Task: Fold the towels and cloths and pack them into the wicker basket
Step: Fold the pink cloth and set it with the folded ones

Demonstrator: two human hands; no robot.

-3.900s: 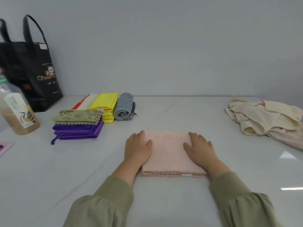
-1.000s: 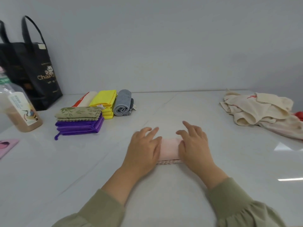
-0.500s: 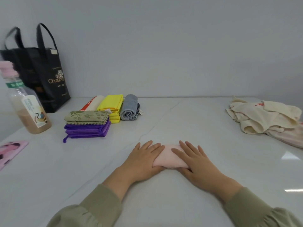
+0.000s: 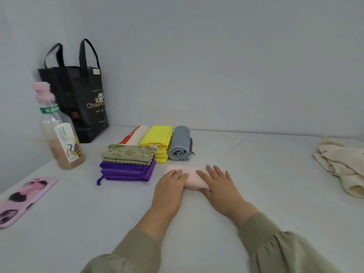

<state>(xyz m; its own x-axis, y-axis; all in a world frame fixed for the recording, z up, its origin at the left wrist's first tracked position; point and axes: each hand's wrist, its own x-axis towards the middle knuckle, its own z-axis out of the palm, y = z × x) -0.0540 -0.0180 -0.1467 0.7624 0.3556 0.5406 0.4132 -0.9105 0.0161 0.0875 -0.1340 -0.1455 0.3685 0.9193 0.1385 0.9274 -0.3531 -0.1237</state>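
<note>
Both hands, left (image 4: 171, 186) and right (image 4: 218, 184), rest flat with fingers straight on the pink towel (image 4: 192, 175), just right of the purple stack (image 4: 126, 171).

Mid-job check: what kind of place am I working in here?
Probably a home or office counter: a pale tabletop against a bare wall, with a drink bottle, a black tote bag and a pink-cased phone beside folded cloths.
</note>
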